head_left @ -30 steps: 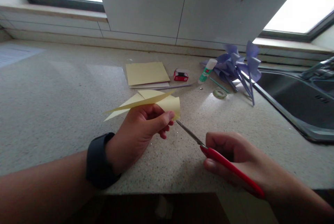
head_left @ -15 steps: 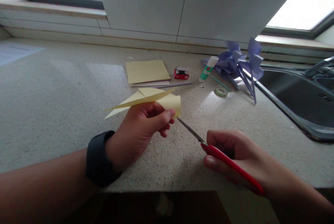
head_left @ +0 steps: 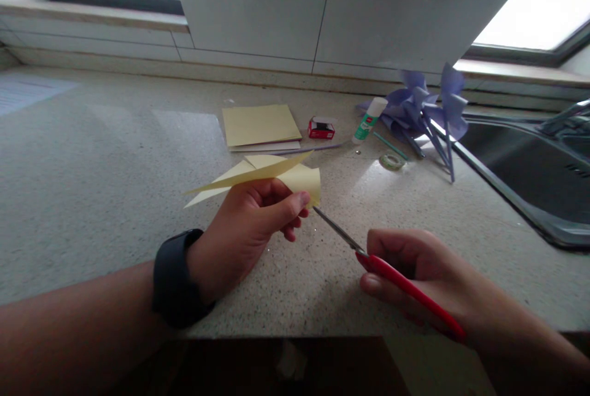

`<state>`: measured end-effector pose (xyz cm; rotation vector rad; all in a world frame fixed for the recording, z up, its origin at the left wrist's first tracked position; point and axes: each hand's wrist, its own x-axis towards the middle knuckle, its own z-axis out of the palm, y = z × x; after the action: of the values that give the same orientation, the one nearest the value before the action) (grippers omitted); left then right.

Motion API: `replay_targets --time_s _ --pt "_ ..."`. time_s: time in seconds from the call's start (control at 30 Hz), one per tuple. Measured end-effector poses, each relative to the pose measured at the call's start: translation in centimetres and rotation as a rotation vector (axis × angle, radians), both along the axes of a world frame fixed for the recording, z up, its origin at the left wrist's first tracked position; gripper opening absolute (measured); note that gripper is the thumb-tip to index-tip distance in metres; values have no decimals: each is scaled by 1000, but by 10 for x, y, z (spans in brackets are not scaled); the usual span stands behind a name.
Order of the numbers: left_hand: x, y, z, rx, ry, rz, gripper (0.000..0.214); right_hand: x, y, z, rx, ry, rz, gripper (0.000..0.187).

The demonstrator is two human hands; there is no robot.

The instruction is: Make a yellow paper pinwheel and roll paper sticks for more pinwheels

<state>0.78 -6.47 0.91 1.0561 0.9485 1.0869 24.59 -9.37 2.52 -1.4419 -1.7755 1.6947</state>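
Observation:
Above the counter, my left hand [head_left: 258, 221] pinches a pale yellow sheet of paper [head_left: 276, 168] between thumb and fingers. The paper is cut into flaps that spread out to the left, and its right part curls over. My right hand [head_left: 415, 273] is closed around the red handles of a pair of scissors [head_left: 391, 273]. The narrow metal blades look closed, and their tip is at the paper's lower right edge, close to my left thumb. Whether the tip touches the paper I cannot tell.
Behind my hands lie a stack of yellow paper [head_left: 260, 125], a small red box [head_left: 321, 130], a glue stick [head_left: 369, 120], a roll of tape [head_left: 391, 162] and a thin green stick [head_left: 390, 146]. Purple paper pinwheels [head_left: 419, 104] lie beside the metal sink [head_left: 530, 181]. A printed sheet [head_left: 32, 90] is far left.
Almost nothing differs. The scissor tip sits very slightly apart from where it was against the paper, and the view has shifted a touch.

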Motion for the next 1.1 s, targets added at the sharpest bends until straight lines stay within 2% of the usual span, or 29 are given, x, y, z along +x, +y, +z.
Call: replay_targets --time_s 0.27,0.47,0.67,0.87,1.1 --pt "0 0 1 -17 -37 17 18 -1 -5 -3 121 -87 4 43" --pt "2 -1 3 -57 -159 64 18 -20 -23 -6 370 -222 -105 42" --pt "2 -5 5 -103 -241 106 15 -46 -37 -15 577 -224 -220 40" --pt "1 -6 6 -112 -298 110 11 -57 -40 -21 690 -228 -255 40" --pt "0 -6 4 -132 -349 72 8 -58 -40 -20 699 -263 -242 38"
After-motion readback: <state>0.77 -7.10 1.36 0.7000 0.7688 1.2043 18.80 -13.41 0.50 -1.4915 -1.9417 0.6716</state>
